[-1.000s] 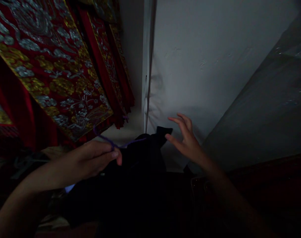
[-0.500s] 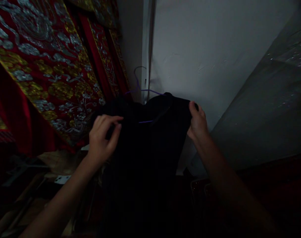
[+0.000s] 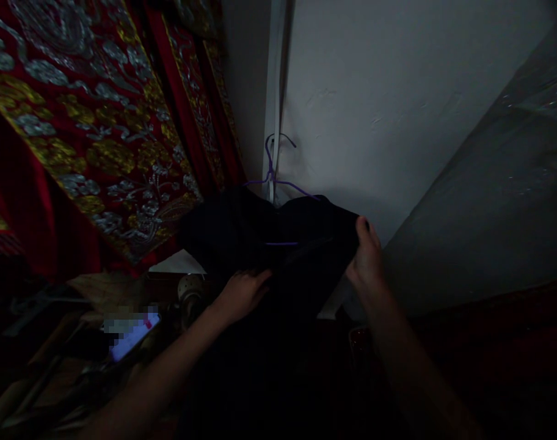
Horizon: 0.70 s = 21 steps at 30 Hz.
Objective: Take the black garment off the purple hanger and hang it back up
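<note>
A dark, nearly black shirt (image 3: 301, 299) hangs on a thin purple hanger (image 3: 270, 174). The hanger's hook is up by the pale wall strip, and a bit of its lower bar shows inside the neck opening. My right hand (image 3: 367, 256) grips the shirt at its right shoulder edge, thumb on top. Lower down, at the front of the neckline, my left hand (image 3: 244, 294) is closed on the cloth, its fingertips partly lost in the dark. The lower part of the shirt fades into shadow.
Red cloth with gold and silver embroidery (image 3: 109, 122) hangs at the left. Behind the shirt is a pale wall panel (image 3: 374, 91), with clear plastic sheeting (image 3: 489, 201) to its right. A lit phone (image 3: 134, 339) lies among dim clutter at lower left.
My left hand has moved right and down from the shirt's left shoulder to the neckline front. The hanger and shirt sit slightly lower and further right in view. The phone screen now shows lit.
</note>
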{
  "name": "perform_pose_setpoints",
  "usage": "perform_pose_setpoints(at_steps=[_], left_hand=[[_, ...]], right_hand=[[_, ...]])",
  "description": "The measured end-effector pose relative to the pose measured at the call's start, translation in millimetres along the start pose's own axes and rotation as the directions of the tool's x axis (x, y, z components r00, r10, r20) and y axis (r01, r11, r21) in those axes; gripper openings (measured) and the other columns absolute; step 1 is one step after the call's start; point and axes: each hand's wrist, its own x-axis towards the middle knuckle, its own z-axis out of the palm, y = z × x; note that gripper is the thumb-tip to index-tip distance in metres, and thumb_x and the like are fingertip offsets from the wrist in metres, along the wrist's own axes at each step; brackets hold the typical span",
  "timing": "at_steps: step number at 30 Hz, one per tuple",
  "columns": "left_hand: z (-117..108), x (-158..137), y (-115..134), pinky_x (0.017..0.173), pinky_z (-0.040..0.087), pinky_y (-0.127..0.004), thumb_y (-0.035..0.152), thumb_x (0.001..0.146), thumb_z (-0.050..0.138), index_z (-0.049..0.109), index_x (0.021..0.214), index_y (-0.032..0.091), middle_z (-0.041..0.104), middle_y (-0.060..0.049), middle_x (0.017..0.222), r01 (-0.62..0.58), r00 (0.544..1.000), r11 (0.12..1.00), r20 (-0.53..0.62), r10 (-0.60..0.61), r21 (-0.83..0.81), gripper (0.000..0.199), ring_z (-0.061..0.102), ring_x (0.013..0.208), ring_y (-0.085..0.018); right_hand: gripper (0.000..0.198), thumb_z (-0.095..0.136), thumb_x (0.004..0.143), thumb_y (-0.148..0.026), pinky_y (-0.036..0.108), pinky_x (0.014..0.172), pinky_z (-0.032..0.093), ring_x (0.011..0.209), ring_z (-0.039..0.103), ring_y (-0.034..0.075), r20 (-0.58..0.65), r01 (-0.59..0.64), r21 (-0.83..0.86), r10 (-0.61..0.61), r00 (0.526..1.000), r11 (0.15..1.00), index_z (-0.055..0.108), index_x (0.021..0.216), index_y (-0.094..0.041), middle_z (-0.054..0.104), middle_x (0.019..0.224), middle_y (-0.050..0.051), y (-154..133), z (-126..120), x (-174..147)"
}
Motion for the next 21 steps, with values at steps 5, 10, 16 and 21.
perform_pose_setpoints(at_steps=[5, 10, 16, 21], left_hand=[[25, -20, 12, 0.075, 0.053, -0.032, 0.027, 0.100, 0.054, 0.069, 0.099, 0.020, 0.069, -0.007, 0.092, 0.082, 0.977, 0.964, -0.169, -0.127, -0.251, 0.017, 0.069, 0.085, -0.022], [44, -45, 34, 0.076, 0.053, -0.027, 0.022, 0.103, 0.048, 0.065, 0.108, 0.020, 0.069, -0.005, 0.093, -0.050, 0.945, 0.853, -0.300, -0.128, -0.520, 0.018, 0.069, 0.085, -0.018], [35, -47, 49, 0.072, 0.055, -0.029, 0.016, 0.100, 0.048, 0.066, 0.112, 0.022, 0.068, -0.005, 0.094, -0.096, 0.967, 0.899, -0.254, -0.018, -0.427, 0.023, 0.069, 0.081, -0.019], [24, -46, 52, 0.080, 0.056, -0.030, 0.016, 0.100, 0.047, 0.070, 0.110, 0.023, 0.069, -0.007, 0.103, -0.123, 0.939, 0.885, -0.342, -0.044, -0.449, 0.026, 0.068, 0.090, -0.020]], right_hand=[[0.040, 0.075, 0.077, -0.039, 0.035, 0.088, 0.053, 0.098, 0.067, 0.019, -0.244, 0.031, -0.084, -0.050, 0.968, 0.996, 0.063, 0.110, -0.021, 0.069, 0.104, 0.003, 0, -33, -40], [0.022, 0.071, 0.079, -0.037, 0.030, 0.069, 0.053, 0.070, 0.066, 0.017, -0.006, -0.299, -0.199, 0.304, 0.953, 0.933, 0.067, 0.094, -0.020, 0.068, 0.079, 0.001, 19, -61, -150], [0.028, 0.069, 0.078, -0.030, 0.032, 0.077, 0.055, 0.085, 0.069, 0.021, 0.429, -0.186, -0.380, 0.351, 0.833, 0.906, 0.067, 0.104, -0.021, 0.073, 0.097, 0.007, 19, -33, -201], [0.016, 0.061, 0.085, -0.034, 0.027, 0.066, 0.049, 0.069, 0.061, 0.017, 0.478, -0.094, -0.381, 0.283, 0.832, 0.920, 0.062, 0.077, -0.020, 0.065, 0.072, 0.001, 12, -20, -189]])
